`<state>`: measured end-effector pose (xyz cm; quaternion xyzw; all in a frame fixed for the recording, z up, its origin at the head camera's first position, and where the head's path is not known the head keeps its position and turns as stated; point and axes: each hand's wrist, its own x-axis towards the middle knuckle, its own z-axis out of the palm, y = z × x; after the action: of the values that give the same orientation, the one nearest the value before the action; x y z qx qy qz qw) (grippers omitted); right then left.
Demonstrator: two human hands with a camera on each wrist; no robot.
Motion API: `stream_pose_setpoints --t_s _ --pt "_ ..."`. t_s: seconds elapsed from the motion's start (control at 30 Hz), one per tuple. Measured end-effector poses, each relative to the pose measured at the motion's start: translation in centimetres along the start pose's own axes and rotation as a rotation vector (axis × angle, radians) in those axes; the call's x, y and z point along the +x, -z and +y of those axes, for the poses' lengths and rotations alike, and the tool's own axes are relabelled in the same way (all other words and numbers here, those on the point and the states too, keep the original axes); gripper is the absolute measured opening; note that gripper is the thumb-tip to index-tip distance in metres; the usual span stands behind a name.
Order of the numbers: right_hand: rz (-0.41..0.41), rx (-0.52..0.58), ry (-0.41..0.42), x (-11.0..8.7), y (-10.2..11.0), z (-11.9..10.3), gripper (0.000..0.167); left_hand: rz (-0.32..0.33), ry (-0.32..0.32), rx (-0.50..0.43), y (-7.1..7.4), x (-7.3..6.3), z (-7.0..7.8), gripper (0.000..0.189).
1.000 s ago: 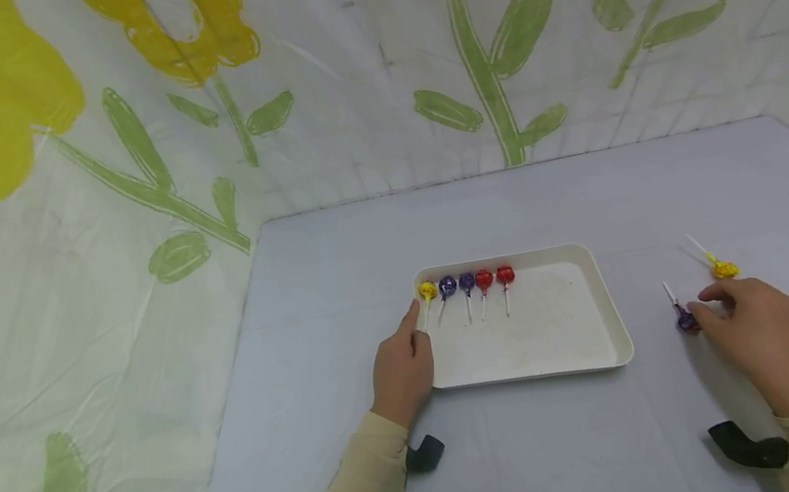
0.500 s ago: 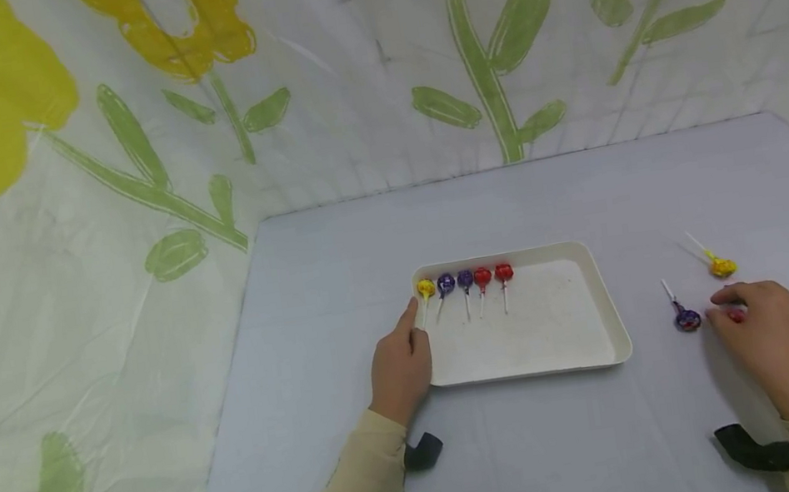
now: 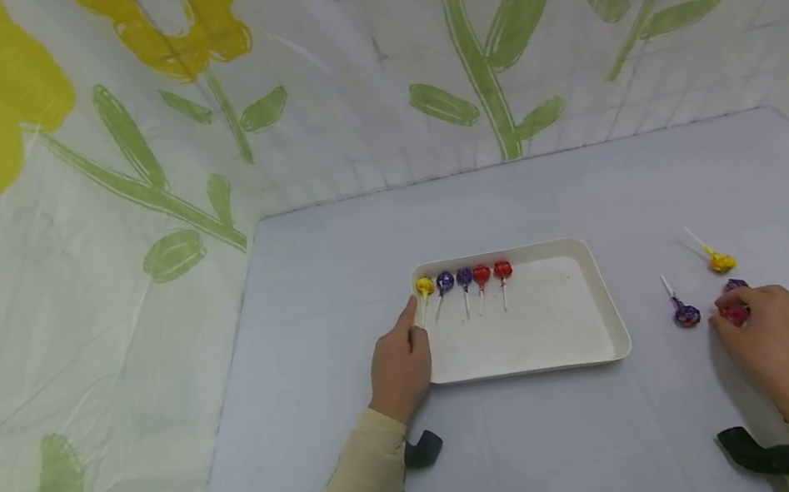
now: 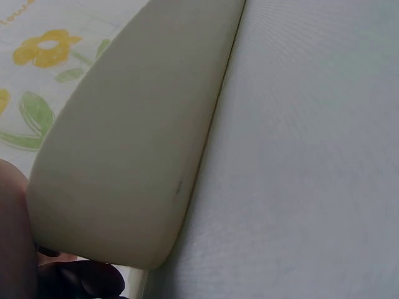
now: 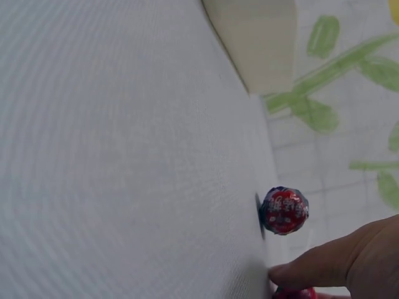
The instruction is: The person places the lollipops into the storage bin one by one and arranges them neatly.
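Observation:
My left hand (image 3: 400, 371) grips the left edge of a shallow white tray (image 3: 530, 345), whose outer wall (image 4: 131, 131) fills much of the left wrist view. Along the tray's back left lie a yellow lollipop (image 3: 424, 285), two purple ones and two red ones, sticks toward me. To the right of the tray, my right hand (image 3: 784, 351) pinches a red lollipop (image 3: 735, 314) between thumb and index finger, close over the table; its stick is hidden. Just left of those fingertips lies a purple lollipop (image 3: 686, 315), its wrapper end (image 5: 285, 210) showing in the right wrist view.
A yellow lollipop (image 3: 721, 261) lies behind the right hand, and another purple one (image 3: 735, 285) peeks out just past its fingers. The pale table (image 3: 543, 444) meets a flower-print curtain (image 3: 346, 118) at the back and left.
My right hand has shifted right, from beside the purple lollipop to the red one, which now shows between the fingers. A second purple lollipop has come into view. The left hand stays on the tray.

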<state>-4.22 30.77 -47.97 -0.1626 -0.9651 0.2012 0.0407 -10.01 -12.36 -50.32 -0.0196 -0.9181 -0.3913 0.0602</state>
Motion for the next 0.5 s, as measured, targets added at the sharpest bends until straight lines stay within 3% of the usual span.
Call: stream_pose_setpoints --t_s 0.23,0.5 --pt "0.026 0.032 0.044 -0.12 -0.16 0.24 0.026 0.004 -0.011 0.007 0.07 0.02 0.16 0.051" --pt "0.016 0.042 0.02 0.17 -0.06 0.06 0.029 0.005 -0.009 0.002 0.12 -0.01 0.17 0.052"
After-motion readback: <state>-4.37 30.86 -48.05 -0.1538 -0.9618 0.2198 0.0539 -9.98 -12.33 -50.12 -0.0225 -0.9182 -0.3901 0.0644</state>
